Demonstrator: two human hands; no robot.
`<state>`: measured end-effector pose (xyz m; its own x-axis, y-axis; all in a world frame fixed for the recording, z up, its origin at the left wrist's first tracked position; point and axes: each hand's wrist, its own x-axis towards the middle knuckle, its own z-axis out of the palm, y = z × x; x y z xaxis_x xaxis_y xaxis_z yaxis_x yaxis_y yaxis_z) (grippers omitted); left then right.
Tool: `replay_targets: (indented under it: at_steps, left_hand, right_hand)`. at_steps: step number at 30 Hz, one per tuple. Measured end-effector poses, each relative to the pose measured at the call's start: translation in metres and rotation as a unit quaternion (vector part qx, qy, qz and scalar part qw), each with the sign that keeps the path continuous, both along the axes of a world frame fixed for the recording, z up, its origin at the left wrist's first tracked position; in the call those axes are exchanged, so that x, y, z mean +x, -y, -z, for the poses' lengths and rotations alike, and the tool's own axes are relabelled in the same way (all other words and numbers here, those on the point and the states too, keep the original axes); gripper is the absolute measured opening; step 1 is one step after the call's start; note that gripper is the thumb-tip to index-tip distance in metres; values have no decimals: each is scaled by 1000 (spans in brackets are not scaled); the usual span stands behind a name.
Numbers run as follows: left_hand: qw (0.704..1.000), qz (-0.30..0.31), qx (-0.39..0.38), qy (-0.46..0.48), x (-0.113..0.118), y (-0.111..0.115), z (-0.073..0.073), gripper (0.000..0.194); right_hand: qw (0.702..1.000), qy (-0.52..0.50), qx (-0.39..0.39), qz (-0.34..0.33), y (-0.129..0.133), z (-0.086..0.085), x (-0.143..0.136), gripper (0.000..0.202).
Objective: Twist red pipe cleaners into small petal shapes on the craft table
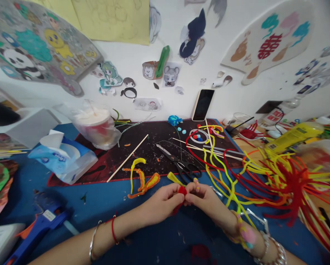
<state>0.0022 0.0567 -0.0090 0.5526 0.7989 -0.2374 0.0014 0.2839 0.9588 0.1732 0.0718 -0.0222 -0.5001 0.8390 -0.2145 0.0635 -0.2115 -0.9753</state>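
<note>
Far left on the blue-covered table [98, 198], a blue glue gun [47, 219], lying untouched. Farther back, a tissue pack [62, 158], then a plastic-wrapped cup [94, 127]. Next rightward, a pale wooden stick [127, 158] and yellow-and-orange fuzzy pieces [147, 185], apparently already shaped, near the left hand [165, 200].

At the middle, above the table's near part — a red fuzzy piece [182, 190], pinched between left thumb and forefinger; at its right edge, fingers of the right hand [205, 197] pressed together, seemingly gripping it too. Partly covered, so cannot tell its full shape. Judging by the grip, in hand: bending or shaping by fingertip. For the next move, probably called for: a firm left pinch, with small, careful turns from the right.

Just beyond, black-handled scissors [178, 162], lying loose. Far right, a heap of red, yellow and orange pipe cleaners [294, 180] — with a yellow bottle [294, 137] behind.
</note>
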Motion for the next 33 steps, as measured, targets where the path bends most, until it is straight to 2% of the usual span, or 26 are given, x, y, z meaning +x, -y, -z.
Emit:
replay_targets:
  at_steps: [4,9,16,20,25,27,33]
  left_hand:
    - [998,16,-34,44,0,0,4,16]
    - [998,-40,52,4,3,-1,8,20]
    - [983,-68,152,-81,4,2,6,22]
    - [961,-60,227,-145,2,2,4,21]
    - [915,-33,352,-195,1,5,4,17]
    - [910,-30,360,-205,2,6,3,18]
    - [928,-39,314,-197,2,5,1,19]
  right_hand:
    - [1000,9,24,-10,-1,-1,1,25]
    - [999,16,29,17,-3,0,-1,25]
    - [999,21,31,35,-2,1,-1,25]
    - [999,20,32,32,-3,1,0,25]
    - [1000,19,17,4,-1,-3,0,26]
    - [1000,5,11,0,0,-4,0,25]
    - [999,-31,12,25,-2,-5,4,20]
